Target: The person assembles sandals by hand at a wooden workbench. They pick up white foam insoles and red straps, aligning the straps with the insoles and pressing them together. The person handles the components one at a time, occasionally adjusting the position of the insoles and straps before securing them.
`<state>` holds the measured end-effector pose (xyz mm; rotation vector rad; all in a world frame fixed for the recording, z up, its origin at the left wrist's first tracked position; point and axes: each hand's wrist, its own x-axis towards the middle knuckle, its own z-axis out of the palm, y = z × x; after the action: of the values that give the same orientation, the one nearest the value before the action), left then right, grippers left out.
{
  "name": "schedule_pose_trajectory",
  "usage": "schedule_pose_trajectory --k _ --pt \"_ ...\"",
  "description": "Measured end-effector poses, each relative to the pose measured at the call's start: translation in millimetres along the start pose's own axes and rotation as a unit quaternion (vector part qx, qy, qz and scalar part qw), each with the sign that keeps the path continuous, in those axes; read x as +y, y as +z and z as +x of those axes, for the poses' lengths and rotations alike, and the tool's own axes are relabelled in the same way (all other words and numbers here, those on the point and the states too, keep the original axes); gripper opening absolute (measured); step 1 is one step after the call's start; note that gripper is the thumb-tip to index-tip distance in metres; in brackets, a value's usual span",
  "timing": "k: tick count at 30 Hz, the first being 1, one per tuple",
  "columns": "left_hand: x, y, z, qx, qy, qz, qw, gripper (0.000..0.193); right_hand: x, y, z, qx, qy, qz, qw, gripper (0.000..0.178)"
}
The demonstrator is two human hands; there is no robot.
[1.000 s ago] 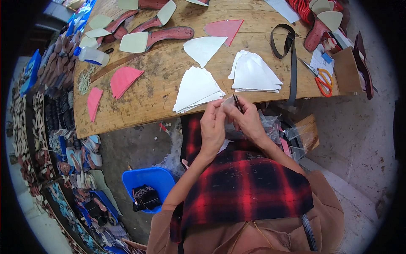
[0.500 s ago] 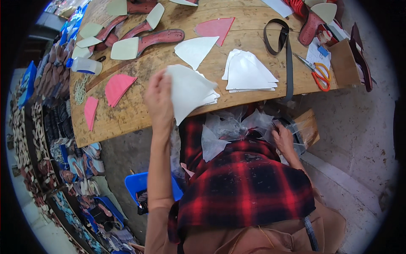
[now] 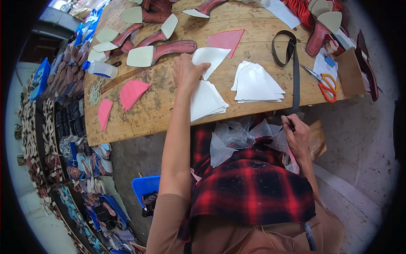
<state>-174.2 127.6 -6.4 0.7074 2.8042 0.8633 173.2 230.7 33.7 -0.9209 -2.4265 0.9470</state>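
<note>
The left hand (image 3: 187,71), spread, risked dragging askew the white sheet (image 3: 214,57) beyond the left stack (image 3: 207,101); the right hand (image 3: 298,134) gripped something dark (image 3: 291,123).

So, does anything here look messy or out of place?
Mildly: translucent scraps lie rumpled on the checked cloth over the person's lap, looking discarded rather than laid out like the white stacks on the table. Those stacks are also slightly askew, their edges staggered.

Scuffed wooden table (image 3: 152,116) under stacked white pieces (image 3: 259,86), pink pieces (image 3: 134,94), orange-handled scissors (image 3: 318,77), black strap (image 3: 296,80) and red soles (image 3: 175,48)
</note>
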Motion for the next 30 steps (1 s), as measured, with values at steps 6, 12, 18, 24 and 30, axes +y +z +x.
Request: schedule_pose_trajectory --k 6,12,18,24,30 --pt "-2.0 15.4 -4.5 0.052 0.061 -0.237 0.968 0.037 -12.7 31.5 2.1 -0.043 -0.002 0.126 0.991 0.023" --pt "57.4 -39.9 -46.6 -0.064 0.087 -0.546 0.831 0.021 -52.6 28.7 28.7 -0.077 0.03 0.314 0.946 0.031" --pt "38.7 -37.2 -144.1 -0.167 0.028 -0.488 0.856 0.026 -97.5 49.3 41.7 -0.106 -0.078 0.336 0.933 0.026" --pt "26.9 -20.8 -183.9 -0.128 -0.074 -0.612 0.777 0.032 -93.7 80.6 33.1 -0.129 -0.032 0.34 0.931 0.025" --pt "18.5 -7.4 -180.3 -0.065 -0.081 -0.603 0.791 0.034 -87.3 94.4 30.9 -0.04 -0.063 0.309 0.948 0.023"
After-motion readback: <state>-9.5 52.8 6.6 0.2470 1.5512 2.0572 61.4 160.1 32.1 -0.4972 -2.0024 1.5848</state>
